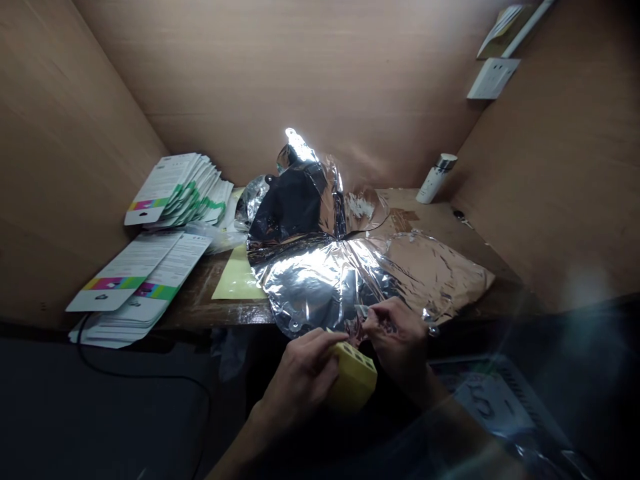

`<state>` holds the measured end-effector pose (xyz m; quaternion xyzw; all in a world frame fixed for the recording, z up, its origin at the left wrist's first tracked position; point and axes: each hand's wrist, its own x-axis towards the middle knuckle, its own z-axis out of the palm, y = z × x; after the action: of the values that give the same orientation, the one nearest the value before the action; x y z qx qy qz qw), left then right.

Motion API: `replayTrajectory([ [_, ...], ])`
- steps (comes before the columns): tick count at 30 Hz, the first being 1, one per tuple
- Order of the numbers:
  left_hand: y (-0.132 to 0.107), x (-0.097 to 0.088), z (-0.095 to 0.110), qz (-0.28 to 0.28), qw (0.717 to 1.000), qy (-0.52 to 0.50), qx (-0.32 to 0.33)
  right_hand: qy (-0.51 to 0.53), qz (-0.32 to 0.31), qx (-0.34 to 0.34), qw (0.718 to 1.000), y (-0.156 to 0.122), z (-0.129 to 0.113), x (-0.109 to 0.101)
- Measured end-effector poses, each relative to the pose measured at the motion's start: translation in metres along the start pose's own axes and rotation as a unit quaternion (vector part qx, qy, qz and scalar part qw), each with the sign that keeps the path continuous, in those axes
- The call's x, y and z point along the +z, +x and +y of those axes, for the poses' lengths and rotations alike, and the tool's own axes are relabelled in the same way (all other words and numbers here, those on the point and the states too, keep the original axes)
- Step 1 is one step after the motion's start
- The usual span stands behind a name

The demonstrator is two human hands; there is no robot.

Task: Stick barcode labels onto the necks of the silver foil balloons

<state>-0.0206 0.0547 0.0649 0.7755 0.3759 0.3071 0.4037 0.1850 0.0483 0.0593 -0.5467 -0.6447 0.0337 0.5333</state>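
Along the left of the wooden desk (210,293), two stacks of printed cards lie fanned out: the near stack (120,287) overhangs the desk's edge, and the far stack (175,190) sits against the back corner, each card showing a multicoloured stripe. A black cable (140,377) loops below the desk on the left. Just right of the far stack lies a clear plastic bag (213,238), and a yellow sheet (235,277) lies flat on the desk, partly under the foil balloon (320,280), a large crumpled silver shape that spreads across the middle and right of the desk, with a dark reflection on its far lobe. At the balloon's near edge, the left hand (300,373) is clenched around a yellow block (354,377) with small square holes in its end, holding it just off the foil. Beside it, the right hand (395,337) pinches a narrow foil tab at the balloon's near edge, its fingers closed on the silver. Farther right, a white bottle (435,179) with a silver cap stands at the back of the desk, and a white wall socket (493,78) is set high on the right wall.
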Motion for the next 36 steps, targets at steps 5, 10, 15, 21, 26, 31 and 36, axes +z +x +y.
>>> replayTrajectory([
  [5,0.007,0.002,0.000,-0.025,0.999,-0.021,0.015,-0.033,-0.071,-0.214,0.974,-0.016,-0.010,0.005],
  [10,0.001,0.002,-0.006,-0.036,0.998,-0.045,-0.011,0.109,-0.159,0.004,0.981,-0.009,-0.014,-0.008],
  [15,-0.011,0.002,-0.018,-0.059,0.996,-0.065,-0.029,0.246,-0.290,0.215,0.900,0.007,-0.007,-0.013],
  [21,-0.029,-0.016,-0.039,-0.059,0.993,-0.070,-0.072,0.128,-0.356,0.210,0.902,0.018,0.021,-0.020],
  [26,-0.032,-0.030,-0.041,-0.085,0.991,-0.078,-0.068,-0.048,-0.412,0.092,0.905,0.014,0.030,0.001],
  [31,-0.033,-0.038,-0.044,-0.077,0.992,-0.080,-0.065,-0.186,-0.313,0.069,0.929,0.003,0.029,0.002],
  [36,-0.028,-0.028,-0.037,-0.050,0.983,-0.153,-0.087,0.116,-0.368,0.163,0.908,-0.011,0.000,-0.033],
])
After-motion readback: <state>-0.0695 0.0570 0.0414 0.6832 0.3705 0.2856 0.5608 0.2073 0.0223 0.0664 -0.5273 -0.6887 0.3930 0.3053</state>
